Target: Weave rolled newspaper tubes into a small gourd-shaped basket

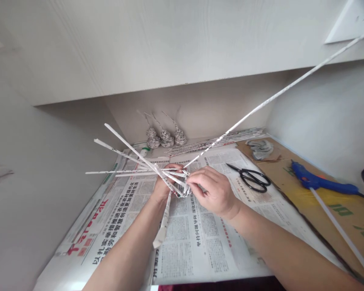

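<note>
A small woven piece of rolled newspaper [184, 190] is between my hands, above the newspaper sheets. Several paper tubes [133, 157] fan out from it to the left, and one wide-ended tube [163, 228] points down towards me. A long paper tube [261, 106] runs from it to the upper right. My left hand [166, 182] is closed round the piece from behind, its fingers partly hidden by the tubes. My right hand [214, 190] pinches at the near right edge of the weave, thumb and forefinger together.
Newspaper sheets [121, 226] cover the table. Black scissors [253, 180] lie to the right. A blue glue gun [321, 180] with a white stick rests on cardboard [341, 214], near a crumpled cloth [260, 148]. Woven paper gourds [166, 138] and loose paper tubes [218, 140] are at the back, under a cabinet [182, 44].
</note>
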Motion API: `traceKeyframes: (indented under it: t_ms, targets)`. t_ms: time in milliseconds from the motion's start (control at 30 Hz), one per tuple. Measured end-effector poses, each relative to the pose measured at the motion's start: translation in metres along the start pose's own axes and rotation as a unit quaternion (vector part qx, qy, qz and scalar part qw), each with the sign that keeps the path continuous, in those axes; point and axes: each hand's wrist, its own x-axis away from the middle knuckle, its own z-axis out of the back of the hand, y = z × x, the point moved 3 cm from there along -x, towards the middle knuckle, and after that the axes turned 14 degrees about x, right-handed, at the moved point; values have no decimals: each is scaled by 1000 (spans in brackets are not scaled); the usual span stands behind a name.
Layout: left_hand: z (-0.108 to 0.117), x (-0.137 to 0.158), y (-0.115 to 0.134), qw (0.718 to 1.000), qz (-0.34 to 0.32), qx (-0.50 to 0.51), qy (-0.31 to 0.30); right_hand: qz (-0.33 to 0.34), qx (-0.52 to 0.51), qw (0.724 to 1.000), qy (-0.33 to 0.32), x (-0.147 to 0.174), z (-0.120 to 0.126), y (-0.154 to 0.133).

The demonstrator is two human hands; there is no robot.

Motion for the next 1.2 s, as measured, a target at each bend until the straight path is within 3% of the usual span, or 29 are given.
traceKeyframes:
  t_ms: [267,600,833,1033,1200]
  targets:
    - [-2,-1,0,1000,-5,4,-5,-67,12,997,22,-6,9,0]
    - [5,-4,-6,1000,12,10,-19,27,4,1000,0,0,1,-5]
    - [16,-11,-6,1000,2,-2,-26,17,-22,999,-16,5,-5,-6]
    - [18,-15,0,1000,9,-7,10,-62,-5,997,-51,3,-11,10]
    - [22,-15,3,999,16,-21,28,-177,19,972,-153,1,1,23]
